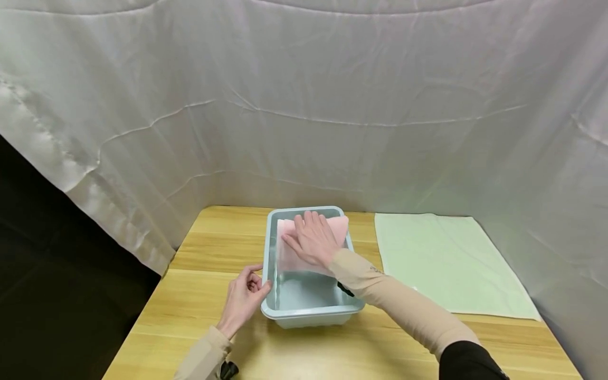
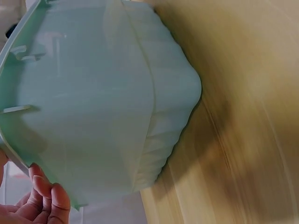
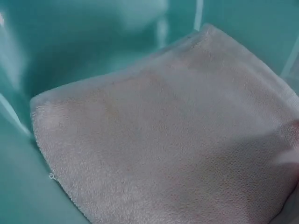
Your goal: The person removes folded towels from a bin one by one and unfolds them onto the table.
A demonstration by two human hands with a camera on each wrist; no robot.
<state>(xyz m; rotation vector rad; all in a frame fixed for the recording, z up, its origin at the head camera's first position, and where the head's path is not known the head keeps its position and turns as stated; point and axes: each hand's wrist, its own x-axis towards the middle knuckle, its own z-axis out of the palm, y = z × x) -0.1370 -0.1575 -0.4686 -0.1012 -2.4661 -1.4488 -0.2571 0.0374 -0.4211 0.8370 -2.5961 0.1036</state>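
A pale blue plastic basin (image 1: 309, 312) stands on the wooden table, longer from front to back than across. Inside, toward its far end, lies a folded pink towel (image 1: 288, 258); the right wrist view shows the fuzzy weave of this towel (image 3: 131, 144) against the basin's inner walls. My right hand (image 1: 313, 240) rests on the towel with fingers extended. At the near left corner my left hand (image 1: 242, 299) grips the basin's rim, thumb on top. From below, the left wrist view shows curled fingers (image 2: 58, 198) at the rim's underside.
To the right of the basin a light green towel (image 1: 446, 258) is spread flat on the wooden table (image 1: 199, 311). Grey-white curtains (image 1: 304, 148) hang behind and at the sides of the table. A dark area lies beyond the table's left edge.
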